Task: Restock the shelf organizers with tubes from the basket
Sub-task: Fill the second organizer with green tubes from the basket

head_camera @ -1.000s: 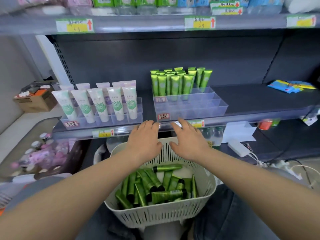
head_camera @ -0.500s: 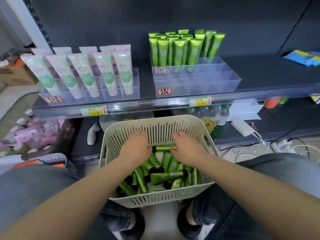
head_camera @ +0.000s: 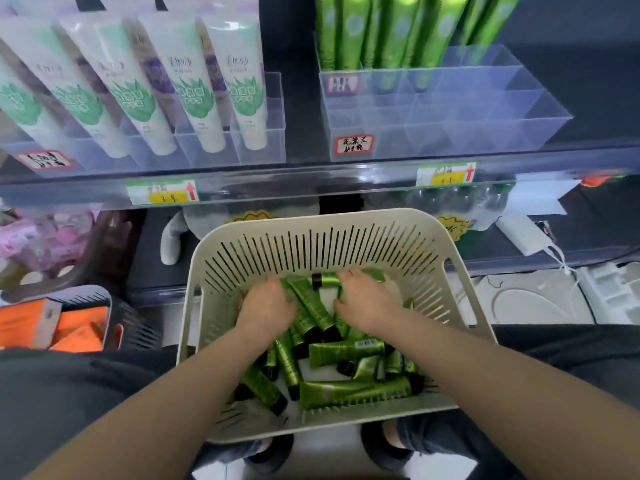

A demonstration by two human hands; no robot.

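Green tubes [head_camera: 346, 352] lie heaped crosswise in the white slotted basket [head_camera: 311, 220] between my knees, below the shelf [head_camera: 301, 98]. Right hand [head_camera: 369, 306]: fingers curled round tubes near the far wall. Left hand [head_camera: 266, 310]: fingers bent into the pile, tips hidden; cannot tell whether they hold anything. Risk: tangled tubes may drag neighbours over the rim on lifting, and glossy skins may slip. Clear organizer [head_camera: 450, 133] on the dark shelf: back row filled, front compartments bare. White tubes [head_camera: 207, 98] stand beside it. A dark crate [head_camera: 135, 327] sits lower left.

One basket [head_camera: 346, 216], two hands [head_camera: 266, 311], two organizers [head_camera: 485, 133], five front white tubes [head_camera: 194, 98].
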